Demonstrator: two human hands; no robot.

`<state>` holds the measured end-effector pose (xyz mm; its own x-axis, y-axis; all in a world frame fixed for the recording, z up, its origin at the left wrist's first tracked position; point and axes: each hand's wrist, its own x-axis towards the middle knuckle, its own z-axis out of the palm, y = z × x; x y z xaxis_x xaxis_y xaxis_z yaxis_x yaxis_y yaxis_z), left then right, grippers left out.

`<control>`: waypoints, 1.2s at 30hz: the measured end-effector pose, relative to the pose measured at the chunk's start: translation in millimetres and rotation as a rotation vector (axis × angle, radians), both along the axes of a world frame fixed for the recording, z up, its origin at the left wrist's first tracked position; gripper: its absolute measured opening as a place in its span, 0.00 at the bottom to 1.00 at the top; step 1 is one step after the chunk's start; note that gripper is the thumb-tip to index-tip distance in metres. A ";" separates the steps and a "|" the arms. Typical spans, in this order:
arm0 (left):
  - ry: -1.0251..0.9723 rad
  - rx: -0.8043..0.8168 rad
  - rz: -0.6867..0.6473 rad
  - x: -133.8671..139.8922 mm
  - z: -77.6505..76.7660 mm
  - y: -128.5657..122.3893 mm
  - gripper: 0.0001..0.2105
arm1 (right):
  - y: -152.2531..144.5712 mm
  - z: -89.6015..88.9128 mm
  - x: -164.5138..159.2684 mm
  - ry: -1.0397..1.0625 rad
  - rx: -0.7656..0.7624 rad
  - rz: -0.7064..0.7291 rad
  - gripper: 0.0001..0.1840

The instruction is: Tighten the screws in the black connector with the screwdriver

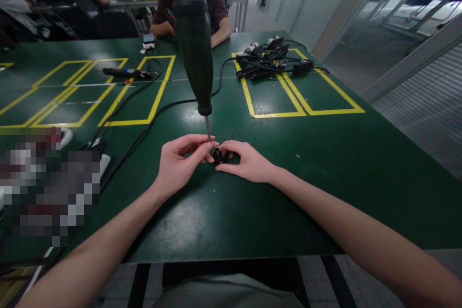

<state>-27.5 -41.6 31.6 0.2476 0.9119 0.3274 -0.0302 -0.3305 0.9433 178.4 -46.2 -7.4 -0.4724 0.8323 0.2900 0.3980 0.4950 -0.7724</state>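
Note:
A screwdriver with a thick dark green handle (197, 53) stands nearly upright in the middle of the head view, its thin metal shaft pointing down. My left hand (180, 161) pinches with thumb and fingers around the low end of that shaft; the tip is hidden by the fingertips. Just right of it is a small black round part (217, 155) with a shiny metal collar in its middle. My right hand (247, 160) curls around this part, thumb in front and fingers behind, close to the tabletop. The fingertips of both hands nearly meet there.
The green table (274, 221) bears yellow tape outlines. A heap of black cables (270, 60) lies at the back right, a black pen-shaped tool (126, 73) at the back left. A black cord (155, 118) crosses left of my hands. Across the table sits a person (220, 0).

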 end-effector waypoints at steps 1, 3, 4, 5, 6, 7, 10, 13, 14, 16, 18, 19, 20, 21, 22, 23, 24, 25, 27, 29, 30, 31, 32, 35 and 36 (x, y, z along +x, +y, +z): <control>-0.001 0.000 0.000 0.0 0.0 0.1 0.06 | 0.1 0.0 -0.1 0.000 -0.002 0.000 0.13; -0.003 0.001 -0.001 -0.1 0.1 0.3 0.06 | 0.3 -0.2 -0.3 0.000 -0.003 0.002 0.13; -0.004 0.002 -0.002 -0.2 0.2 0.4 0.06 | 0.4 -0.3 -0.5 0.002 -0.001 0.003 0.13; -0.006 0.001 -0.003 -0.4 0.2 0.4 0.06 | 0.4 -0.4 -0.6 0.005 0.001 0.003 0.13; -0.009 0.001 -0.005 -0.6 0.3 0.4 0.06 | 0.4 -0.6 -0.8 0.008 0.003 0.003 0.13; -0.014 0.001 -0.010 -1.0 0.2 0.3 0.06 | 0.4 -0.8 -0.9 0.009 0.003 0.001 0.13; -0.028 0.000 -0.039 -1.9 -0.4 0.2 0.08 | -0.1 -1.3 -1.0 0.005 -0.007 -0.007 0.12; -0.030 0.012 -0.044 -1.6 -1.1 0.6 0.08 | -0.5 -1.8 -0.6 0.005 -0.019 -0.010 0.13; -0.027 0.017 -0.036 -1.2 -1.2 0.7 0.08 | -0.6 -1.8 -0.5 0.006 -0.021 -0.009 0.13; -0.016 0.021 -0.021 -0.3 -0.9 1.0 0.08 | -0.7 -1.8 -0.2 0.009 -0.023 -0.007 0.13; -0.003 0.018 -0.012 0.2 -0.4 0.8 0.09 | -0.7 -1.6 -0.1 0.017 -0.020 -0.006 0.13; 0.004 0.015 -0.008 0.3 -0.2 0.7 0.10 | -0.6 -1.5 -0.2 0.023 -0.017 -0.003 0.13; 0.011 0.011 -0.006 0.4 0.1 0.5 0.10 | -0.5 -1.3 -0.3 0.027 -0.014 0.002 0.13; 0.016 0.008 -0.003 0.3 0.3 0.2 0.10 | -0.4 -1.1 -0.3 0.029 -0.012 0.004 0.13; 0.018 0.006 -0.002 0.2 0.5 0.0 0.10 | -0.3 -1.0 -0.4 0.027 -0.010 0.005 0.13; 0.019 0.004 -0.003 0.2 0.7 -0.1 0.09 | -0.1 -0.8 -0.4 0.024 -0.010 0.004 0.13; 0.019 0.003 -0.004 0.1 0.9 -0.2 0.09 | 0.0 -0.6 -0.4 0.019 -0.012 0.004 0.13; 0.019 0.001 -0.004 0.1 1.1 -0.3 0.08 | 0.0 -0.4 -0.3 0.015 -0.013 0.004 0.13; 0.021 -0.001 0.003 0.3 1.3 -0.2 0.08 | 0.1 -0.1 -0.1 0.011 -0.016 0.005 0.13; 0.030 -0.003 0.014 0.5 1.4 0.1 0.09 | 0.0 0.2 0.1 0.007 -0.018 0.005 0.13; 0.032 -0.001 0.017 0.6 1.4 0.1 0.09 | -0.1 0.2 0.2 0.007 -0.018 0.005 0.12; 0.034 0.000 0.017 0.6 1.4 0.2 0.09 | -0.1 0.2 0.3 0.008 -0.018 0.004 0.12; 0.035 -0.001 0.018 0.6 1.4 0.2 0.09 | -0.1 0.1 0.3 0.011 -0.016 0.005 0.12; 0.030 -0.010 0.018 0.5 1.4 0.1 0.09 | 0.1 -0.6 0.2 0.020 -0.010 0.008 0.13; 0.032 -0.015 0.019 0.4 1.4 0.1 0.09 | 0.2 -0.9 0.1 0.020 -0.010 0.009 0.13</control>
